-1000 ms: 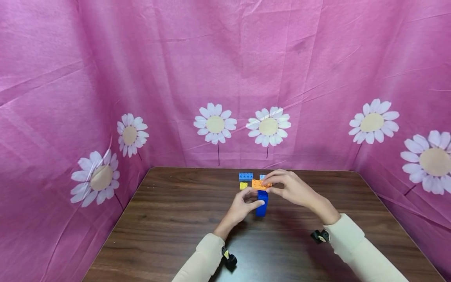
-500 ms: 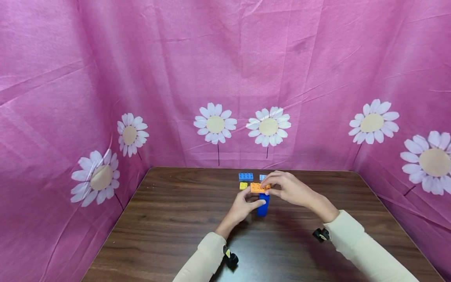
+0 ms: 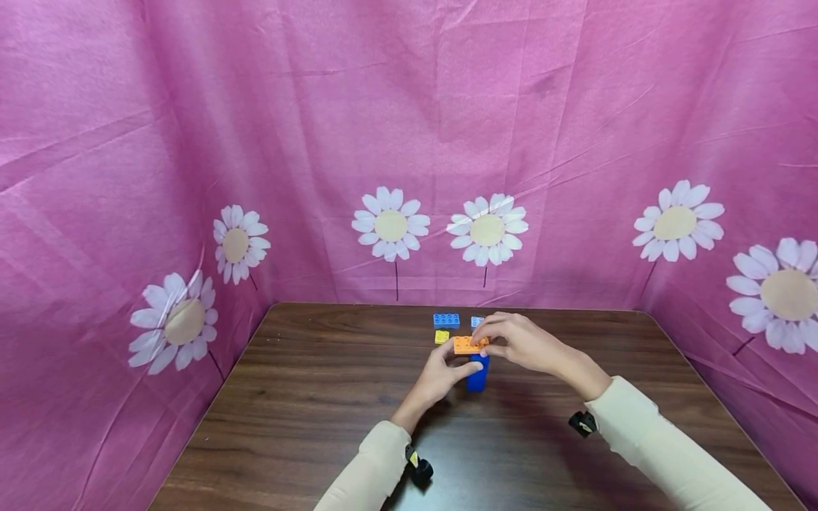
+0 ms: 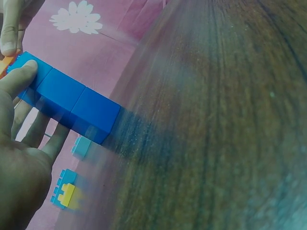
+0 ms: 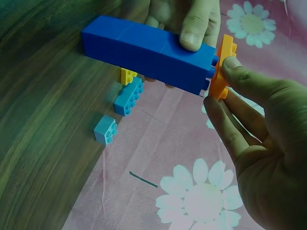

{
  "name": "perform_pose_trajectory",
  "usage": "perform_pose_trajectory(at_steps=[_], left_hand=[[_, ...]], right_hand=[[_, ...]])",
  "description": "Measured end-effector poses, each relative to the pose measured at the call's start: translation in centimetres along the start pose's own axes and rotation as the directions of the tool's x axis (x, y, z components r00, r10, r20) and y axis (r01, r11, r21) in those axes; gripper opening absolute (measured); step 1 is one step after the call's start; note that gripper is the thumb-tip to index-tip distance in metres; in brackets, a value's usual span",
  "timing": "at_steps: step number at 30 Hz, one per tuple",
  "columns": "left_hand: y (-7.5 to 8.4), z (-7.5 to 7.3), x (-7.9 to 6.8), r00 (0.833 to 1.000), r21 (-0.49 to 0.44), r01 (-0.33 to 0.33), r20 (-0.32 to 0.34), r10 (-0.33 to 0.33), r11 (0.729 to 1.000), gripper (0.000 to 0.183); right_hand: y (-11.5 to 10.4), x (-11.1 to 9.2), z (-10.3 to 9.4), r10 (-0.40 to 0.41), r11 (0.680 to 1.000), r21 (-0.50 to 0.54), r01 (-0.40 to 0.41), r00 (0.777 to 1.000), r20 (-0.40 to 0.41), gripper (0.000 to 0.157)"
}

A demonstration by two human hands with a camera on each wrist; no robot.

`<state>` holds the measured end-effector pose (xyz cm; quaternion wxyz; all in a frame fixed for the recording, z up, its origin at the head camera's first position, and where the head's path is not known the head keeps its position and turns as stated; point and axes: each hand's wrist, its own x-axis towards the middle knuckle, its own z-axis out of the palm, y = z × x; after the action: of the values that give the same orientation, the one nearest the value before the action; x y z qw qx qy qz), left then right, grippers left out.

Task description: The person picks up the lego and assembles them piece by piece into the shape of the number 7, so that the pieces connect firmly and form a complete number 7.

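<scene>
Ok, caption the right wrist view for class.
Left hand grips blue tower; right hand pinches orange brick at tower's studded end.

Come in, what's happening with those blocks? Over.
Left hand grips blue tower. Right hand pinches orange brick over it, studs showing between. Nothing visibly in the way.

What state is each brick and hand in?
Dark blue plastic brick tower: upright on the brown table.
Flat orange plastic brick: at the tower's top, not fully seated.
Left hand: gripping the tower.
Right hand: pinching the orange brick.
Small yellow plastic brick: loose, studs up.
Blue rectangular plastic brick: loose, studs up.
Pale blue plastic brick: loose, studs up.
</scene>
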<state>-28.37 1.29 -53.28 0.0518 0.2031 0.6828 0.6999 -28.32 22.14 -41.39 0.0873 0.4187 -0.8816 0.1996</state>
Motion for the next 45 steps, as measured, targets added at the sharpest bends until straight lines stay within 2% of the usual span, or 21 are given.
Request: perform_pose_trajectory(at_steps=[6, 19, 35, 45], left_hand=[[-0.03, -0.02, -0.03, 1.0, -0.005, 0.003, 0.004, -0.003, 1.0, 0.04], [-0.11, -0.05, -0.02, 1.0, -0.018, -0.002, 0.01, 0.002, 1.0, 0.037], [-0.12, -0.19, 0.03, 1.0, -0.015, 0.0, 0.011, 0.0, 1.0, 0.038], [-0.27, -0.16, 0.08, 1.0, -0.015, 0.001, 0.006, -0.001, 1.0, 0.038]], right_hand=[[0.21, -0.02, 0.28, -0.011, 1.0, 0.018, 0.011, 1.0, 0.011, 0.021], [-0.07, 0.35, 0.25, 0.04, 0.996, 0.079, -0.045, 0.997, 0.065, 0.017], [-0.47, 0.51, 0.12, 0.049, 0.996, 0.071, -0.054, 0.996, 0.069, 0.015], [-0.36, 0.58, 0.36, 0.036, 0.997, 0.063, -0.038, 0.999, 0.041, 0.015]])
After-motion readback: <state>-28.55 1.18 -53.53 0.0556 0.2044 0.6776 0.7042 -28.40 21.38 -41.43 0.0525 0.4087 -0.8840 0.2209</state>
